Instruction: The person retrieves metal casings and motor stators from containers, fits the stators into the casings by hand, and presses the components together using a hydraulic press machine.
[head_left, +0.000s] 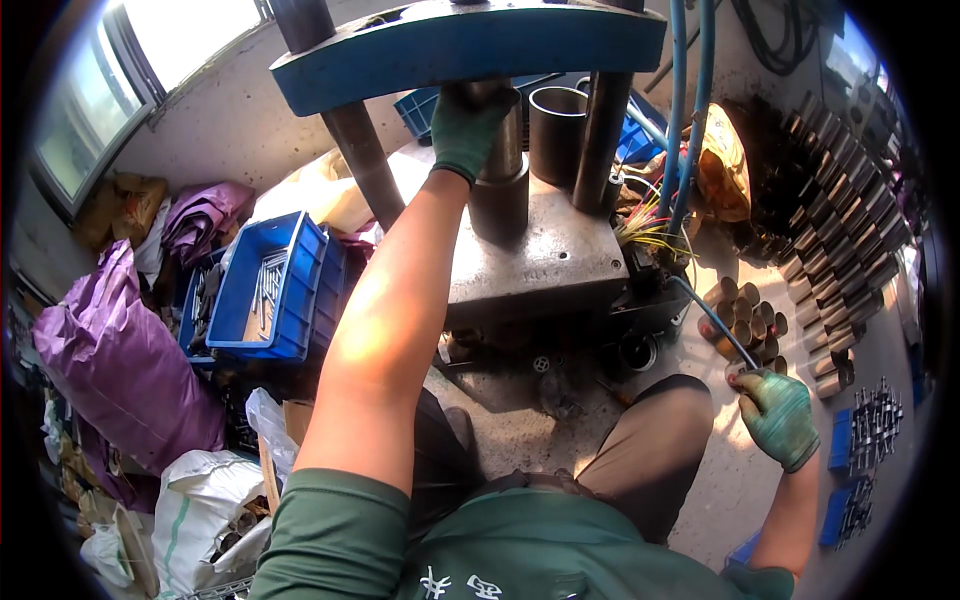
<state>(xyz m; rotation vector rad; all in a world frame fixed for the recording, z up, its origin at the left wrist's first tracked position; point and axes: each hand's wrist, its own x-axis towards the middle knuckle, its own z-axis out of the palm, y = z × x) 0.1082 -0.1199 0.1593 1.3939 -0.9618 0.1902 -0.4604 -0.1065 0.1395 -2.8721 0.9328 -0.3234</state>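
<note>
In a green glove, my left hand [468, 128] is raised under the blue crossbeam [400, 68] of a press. Its fingers wrap round the upper part of a steel cylinder [510, 150], partly hidden by the glove. That cylinder stands upright on a wider metal sleeve [500, 208], which rests on the press's steel bed [560, 245]. To the right and lower down, my gloved right hand [780, 415] is closed on the end of a thin lever [718, 325]. The lever slants up and left to the machine's side. A wider open tube [558, 135] stands behind the cylinder, beside a press column.
Left of the press sit a blue crate [270, 290] of metal rods, a purple sack [130, 370] and a white sack [200, 510]. Blue hoses [690, 120] and loose wires [650, 220] hang at right. Short tubes [745, 315] and stacked tubes [840, 250] stand beyond the lever.
</note>
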